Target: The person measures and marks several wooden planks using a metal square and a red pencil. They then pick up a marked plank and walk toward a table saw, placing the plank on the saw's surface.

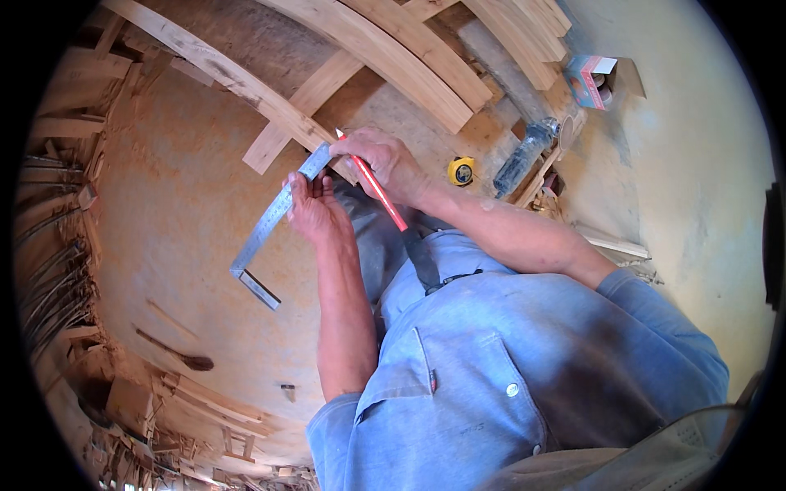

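Observation:
My left hand (313,209) grips the blade of a metal carpenter's square (270,225), whose upper end lies against a long wooden plank (221,74). The square's short arm points down toward the dusty floor. Just to the right, my right hand (385,159) holds a red pencil (378,190) with its white tip up near the plank's edge, beside the square's top end. Both forearms come up from my blue shirt at the lower right.
More curved planks (409,49) lie across the top. A yellow tape measure (461,171) and a dark power tool (524,155) rest on the floor to the right, with a small open box (594,80) beyond. Scrap wood (205,409) piles at the lower left.

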`<state>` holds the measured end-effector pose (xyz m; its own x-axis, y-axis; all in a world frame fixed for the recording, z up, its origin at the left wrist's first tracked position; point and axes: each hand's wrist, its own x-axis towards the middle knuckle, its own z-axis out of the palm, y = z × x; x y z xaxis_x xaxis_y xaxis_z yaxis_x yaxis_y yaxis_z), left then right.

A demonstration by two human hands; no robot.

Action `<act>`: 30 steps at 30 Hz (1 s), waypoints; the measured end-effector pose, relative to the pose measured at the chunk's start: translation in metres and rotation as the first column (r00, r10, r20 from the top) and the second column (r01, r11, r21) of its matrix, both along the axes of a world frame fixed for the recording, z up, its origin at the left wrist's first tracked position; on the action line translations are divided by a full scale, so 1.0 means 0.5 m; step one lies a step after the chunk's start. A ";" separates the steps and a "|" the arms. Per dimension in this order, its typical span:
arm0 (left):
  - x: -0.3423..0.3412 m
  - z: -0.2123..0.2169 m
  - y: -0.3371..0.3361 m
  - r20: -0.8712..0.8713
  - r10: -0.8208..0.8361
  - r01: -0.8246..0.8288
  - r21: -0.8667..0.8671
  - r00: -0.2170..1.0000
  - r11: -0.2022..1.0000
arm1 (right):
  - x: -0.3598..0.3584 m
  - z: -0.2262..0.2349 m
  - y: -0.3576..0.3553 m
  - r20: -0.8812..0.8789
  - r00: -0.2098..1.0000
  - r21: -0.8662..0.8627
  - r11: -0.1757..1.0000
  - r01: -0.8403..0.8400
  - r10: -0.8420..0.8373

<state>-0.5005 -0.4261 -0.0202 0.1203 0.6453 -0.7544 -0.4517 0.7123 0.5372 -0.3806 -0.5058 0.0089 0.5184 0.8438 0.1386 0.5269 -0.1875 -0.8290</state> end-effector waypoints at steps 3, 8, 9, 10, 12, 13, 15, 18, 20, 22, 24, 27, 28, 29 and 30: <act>0.006 0.006 0.001 -0.040 0.007 -0.007 0.007 0.999 1.000 | 0.001 -0.003 0.000 0.025 0.999 0.010 1.000 -0.027 0.027; 0.008 0.004 0.001 -0.062 0.004 -0.003 0.023 0.998 1.000 | -0.001 -0.006 -0.001 0.057 0.998 0.000 1.000 -0.005 0.005; 0.007 0.000 0.001 -0.066 0.010 -0.009 0.026 0.998 1.000 | 0.000 -0.006 -0.001 0.059 0.998 -0.005 1.000 -0.005 0.006; 0.007 -0.005 0.001 -0.070 0.017 -0.015 0.029 0.997 0.999 | 0.000 -0.006 -0.002 0.062 0.998 -0.010 1.000 -0.006 0.006; 0.007 -0.006 0.001 -0.076 0.028 -0.025 0.029 0.997 0.999 | -0.001 -0.005 -0.001 0.056 0.998 -0.027 1.000 -0.006 0.008; 0.009 -0.003 0.000 -0.079 0.032 -0.030 0.027 0.996 0.999 | -0.001 -0.005 -0.002 0.053 0.999 -0.036 0.999 -0.007 0.009; 0.010 0.000 0.001 -0.083 0.032 -0.031 0.013 0.996 0.999 | -0.002 -0.003 0.000 0.048 0.999 -0.012 1.000 0.000 0.001; 0.010 0.002 0.005 -0.092 0.023 -0.025 -0.017 0.996 1.000 | -0.002 0.004 0.002 0.055 0.998 -0.006 1.000 0.010 -0.009; 0.011 0.003 0.007 -0.105 0.024 -0.028 -0.034 0.994 0.999 | -0.004 0.003 0.003 0.069 0.997 0.005 1.000 0.017 -0.018; 0.014 0.005 0.009 -0.104 0.029 -0.034 -0.044 0.994 0.998 | -0.004 -0.004 0.007 0.088 0.996 0.031 0.999 0.028 -0.031; 0.016 0.007 0.010 -0.102 0.035 -0.040 -0.048 0.994 0.998 | -0.002 -0.005 0.007 0.086 0.996 0.025 1.000 0.018 -0.020; 0.017 0.006 0.011 -0.102 0.046 -0.051 -0.046 0.994 0.998 | 0.002 -0.009 0.009 0.072 0.997 0.017 1.000 -0.010 0.008; 0.018 0.003 0.012 -0.108 0.050 -0.055 -0.045 0.993 0.997 | 0.003 -0.011 0.009 0.067 0.998 0.013 1.000 -0.020 0.019; 0.019 0.001 0.012 -0.114 0.054 -0.059 -0.044 0.992 0.997 | 0.004 -0.013 0.010 0.069 0.997 0.004 1.000 -0.020 0.020; 0.019 -0.001 0.012 -0.120 0.060 -0.066 -0.044 0.991 0.997 | 0.005 -0.013 0.012 0.070 0.997 -0.004 1.000 -0.019 0.020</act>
